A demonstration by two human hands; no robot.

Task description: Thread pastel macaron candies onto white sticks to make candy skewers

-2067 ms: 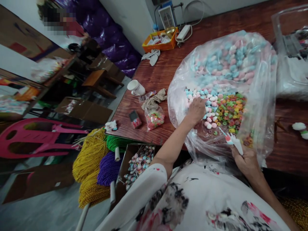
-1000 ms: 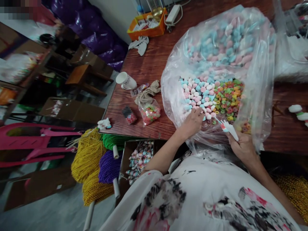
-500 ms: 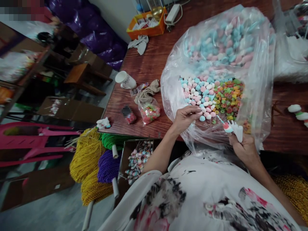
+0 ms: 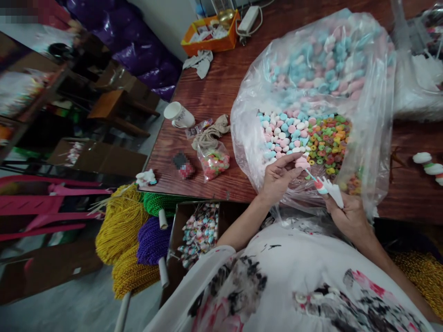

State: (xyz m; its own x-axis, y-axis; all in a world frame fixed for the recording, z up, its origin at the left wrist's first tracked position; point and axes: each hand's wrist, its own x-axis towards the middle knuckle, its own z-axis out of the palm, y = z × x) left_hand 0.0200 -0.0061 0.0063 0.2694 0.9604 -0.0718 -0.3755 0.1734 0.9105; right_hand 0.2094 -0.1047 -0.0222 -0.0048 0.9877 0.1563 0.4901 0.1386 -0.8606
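Observation:
My left hand (image 4: pixel 278 179) pinches a pale pink candy (image 4: pixel 302 162) between thumb and fingertips, close to the tip of a thin stick (image 4: pixel 310 174). That stick carries a red and white candy piece (image 4: pixel 320 186), and my right hand (image 4: pixel 348 213) grips it with a bundle of white sticks or tubes (image 4: pixel 334 191) whose exact kind I cannot make out. Under and beyond both hands lies a big clear plastic bag (image 4: pixel 247 124), opened up. Pink, blue and white oval candies (image 4: pixel 282 131) fill its left part, and coloured ring candies (image 4: pixel 328 143) its right.
Left on the wooden table (image 4: pixel 211 97) are a white mug (image 4: pixel 179 115), a small bag of candies (image 4: pixel 213 161), a cloth (image 4: pixel 212 131) and an orange tray (image 4: pixel 209 39). A box of candy sticks (image 4: pixel 199 233) and rope bundles (image 4: pixel 119 226) stand below the edge.
My left hand has moved right to the stick's tip, with a pink candy at its fingertips. My right hand has shifted slightly left, still gripping the stick.

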